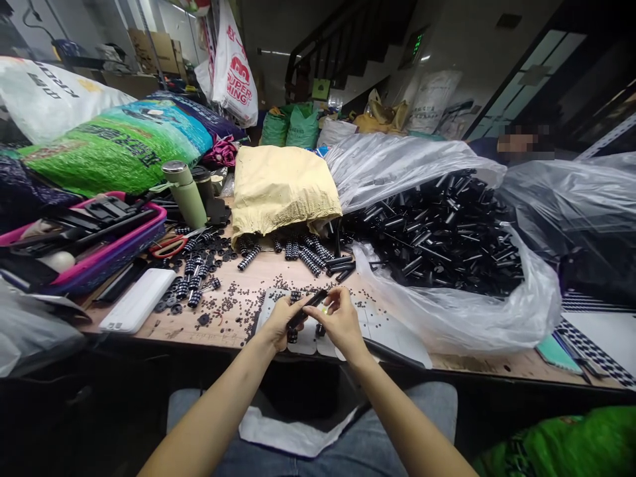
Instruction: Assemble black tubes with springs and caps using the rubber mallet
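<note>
My left hand (281, 323) is closed around a slim black tube (313, 303), tilted up to the right above the table's front edge. A black-and-white patterned cylinder (295, 296) shows behind the left fingers, partly hidden by them. My right hand (345, 324) is curled at the tube's other end, its thumb against the tube. Below the right fingers is a small dark piece (320, 329), too small to name. Under both hands lies a pale grey sheet (382, 324). Several more patterned cylinders (309, 260) lie beyond the hands, spilling from a yellow sack (285, 189).
A clear plastic bag (462, 321) full of black tubes (437, 232) spreads across the right. Tiny dark rings (228, 306) are scattered left of my hands. Farther left are a white box (139, 299), red-handled scissors (171, 246), a green flask (186, 195) and a pink-and-purple basket (124, 238).
</note>
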Available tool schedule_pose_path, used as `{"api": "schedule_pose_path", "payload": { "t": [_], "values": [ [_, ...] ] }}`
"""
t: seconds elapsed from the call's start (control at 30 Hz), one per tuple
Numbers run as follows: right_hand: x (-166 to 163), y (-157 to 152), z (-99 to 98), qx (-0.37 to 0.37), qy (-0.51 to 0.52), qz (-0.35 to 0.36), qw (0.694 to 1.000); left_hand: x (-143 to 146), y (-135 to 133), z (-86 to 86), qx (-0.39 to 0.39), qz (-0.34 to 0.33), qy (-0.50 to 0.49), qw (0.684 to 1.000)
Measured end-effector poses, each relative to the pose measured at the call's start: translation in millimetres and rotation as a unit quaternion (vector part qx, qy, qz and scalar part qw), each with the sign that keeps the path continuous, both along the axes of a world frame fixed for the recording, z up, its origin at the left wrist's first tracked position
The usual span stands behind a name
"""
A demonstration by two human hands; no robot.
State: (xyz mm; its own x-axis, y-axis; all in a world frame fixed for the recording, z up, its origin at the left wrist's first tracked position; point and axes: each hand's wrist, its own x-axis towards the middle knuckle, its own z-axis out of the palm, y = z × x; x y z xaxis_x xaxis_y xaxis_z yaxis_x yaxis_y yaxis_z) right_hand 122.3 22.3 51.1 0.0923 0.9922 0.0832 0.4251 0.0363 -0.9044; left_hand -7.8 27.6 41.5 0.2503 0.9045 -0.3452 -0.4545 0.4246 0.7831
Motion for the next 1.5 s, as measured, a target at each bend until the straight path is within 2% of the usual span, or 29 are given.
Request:
{"api": "schedule_pose_path", "payload": {
  "t": [0.1,0.17,0.3,0.4,0.5,0.67,0.83,0.9,1.07,1.2,1.5],
  "values": [
    [0.6,-0.7,3.7,0.042,-0.082,0.006,0.996,-3.3,-1.6,2.3,-0.035,-0.06,-0.027,0.997],
    [0.5,-0.2,3.6,0.057,-0.129,0.015,0.99,-5.4,-2.1,3.0,-0.036,-0.07,-0.036,0.996],
    [2.6,-0.3,2.4,0.109,-0.196,0.057,0.973,-6.1,-0.8,1.3,0.009,0.036,0.001,0.999],
    [4.6,-2.6,3.2,0.12,-0.235,0.16,0.951,-2.4,1.5,-1.7,0.066,0.124,0.051,0.989],
    [2.1,-5.5,2.1,0.091,-0.266,0.223,0.934,3.3,3.3,-4.6,0.104,0.127,0.086,0.983],
    [-3.0,-7.4,-1.9,0.07,-0.246,0.186,0.949,6.3,2.4,-4.6,0.117,0.108,0.108,0.981],
    [8.6,-9.4,2.1,0.067,-0.19,0.169,0.965,-2.9,0.4,-3.0,0.069,0.071,-0.015,0.995],
    [12.8,-11.7,3.0,0.066,-0.172,0.183,0.966,-3.9,0.3,-3.8,0.056,0.059,-0.033,0.996],
    [11.1,-17.0,3.1,0.117,-0.137,0.268,0.946,5.8,-2.2,-0.6,0.027,0.075,-0.028,0.996],
    [7.4,-16.2,4.3,0.144,-0.146,0.303,0.931,11.8,-6.1,8.8,0.01,0.077,0.002,0.997],
    [4.4,-18.5,-3.6,0.114,-0.126,0.275,0.946,16.3,-6.1,11.1,-0.017,0.07,0.041,0.997]
  ]
}}
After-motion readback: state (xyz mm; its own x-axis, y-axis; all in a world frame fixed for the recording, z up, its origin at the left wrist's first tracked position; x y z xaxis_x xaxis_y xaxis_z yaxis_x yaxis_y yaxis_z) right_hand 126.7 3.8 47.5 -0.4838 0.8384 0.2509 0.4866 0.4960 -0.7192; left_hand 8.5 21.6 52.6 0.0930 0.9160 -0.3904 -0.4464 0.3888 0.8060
